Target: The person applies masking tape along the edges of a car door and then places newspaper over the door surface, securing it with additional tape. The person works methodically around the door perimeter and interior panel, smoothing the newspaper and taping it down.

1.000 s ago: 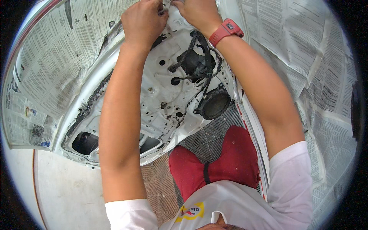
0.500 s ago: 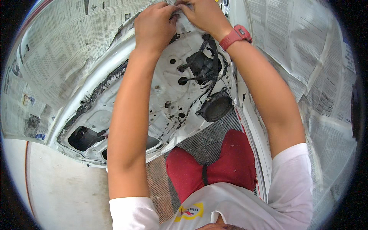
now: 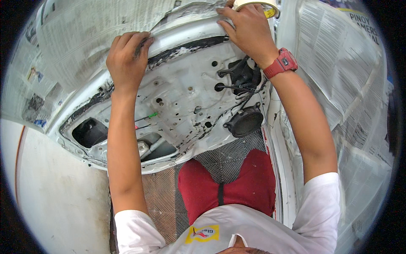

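Note:
A white car door (image 3: 177, 80) stands open before me, its inner side bare metal with holes. Newspaper sheets (image 3: 80, 38) cover its far outer side. At the upper left, my left hand (image 3: 127, 59) has its fingers curled and pressed together on the newspaper's edge along the door rim; its exact pinch is partly hidden. Farther right, my right hand (image 3: 249, 34) grips a roll of masking tape (image 3: 272, 6) near the top of the view, thumb and forefinger pointing left toward the rim. A pale strip runs along the rim between both hands.
Black wiring (image 3: 243, 76) and a round black speaker (image 3: 245, 122) are on the door's right part. Newspaper (image 3: 330, 55) also covers the car body at right. My knees in red trousers (image 3: 228, 186) are below, over a patterned floor (image 3: 158, 190).
My hands have moved apart from close together at the top: left hand down and left along the rim, right hand to the right. The tape roll now shows more fully.

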The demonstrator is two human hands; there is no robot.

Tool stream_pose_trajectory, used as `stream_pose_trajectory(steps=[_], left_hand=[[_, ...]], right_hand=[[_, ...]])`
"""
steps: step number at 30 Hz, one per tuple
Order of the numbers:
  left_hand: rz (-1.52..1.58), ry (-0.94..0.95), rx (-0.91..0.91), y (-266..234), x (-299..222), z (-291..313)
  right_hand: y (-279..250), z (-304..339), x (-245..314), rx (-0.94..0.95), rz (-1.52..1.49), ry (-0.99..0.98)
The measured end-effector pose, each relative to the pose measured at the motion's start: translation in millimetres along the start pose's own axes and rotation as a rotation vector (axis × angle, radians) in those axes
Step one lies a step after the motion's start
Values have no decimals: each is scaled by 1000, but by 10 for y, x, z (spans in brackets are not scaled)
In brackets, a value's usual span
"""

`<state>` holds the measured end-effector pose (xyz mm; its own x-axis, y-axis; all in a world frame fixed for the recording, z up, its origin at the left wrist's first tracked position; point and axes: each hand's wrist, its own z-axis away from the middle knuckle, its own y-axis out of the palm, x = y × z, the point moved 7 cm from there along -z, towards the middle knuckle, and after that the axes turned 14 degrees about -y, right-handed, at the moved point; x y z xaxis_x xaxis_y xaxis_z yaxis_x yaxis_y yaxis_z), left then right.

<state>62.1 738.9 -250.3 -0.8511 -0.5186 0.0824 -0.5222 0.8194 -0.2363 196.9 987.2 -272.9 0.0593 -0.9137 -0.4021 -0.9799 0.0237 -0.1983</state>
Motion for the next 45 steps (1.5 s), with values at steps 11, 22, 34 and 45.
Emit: stream_pose_trajectory(steps=[11,22,34,45], left_hand=[[-352,139,-107,-509,526,166],[443,-470,129,-778,271,704],[955,-824,86,-551,404,981],[135,-445,-282,-381,431,315]], right_hand=[[43,-194,897,247,-567,218],[102,-315,1568,443,-1019,160],[69,-365,1466,643,-923,280],[396,-1031,783,297,56,-150]])
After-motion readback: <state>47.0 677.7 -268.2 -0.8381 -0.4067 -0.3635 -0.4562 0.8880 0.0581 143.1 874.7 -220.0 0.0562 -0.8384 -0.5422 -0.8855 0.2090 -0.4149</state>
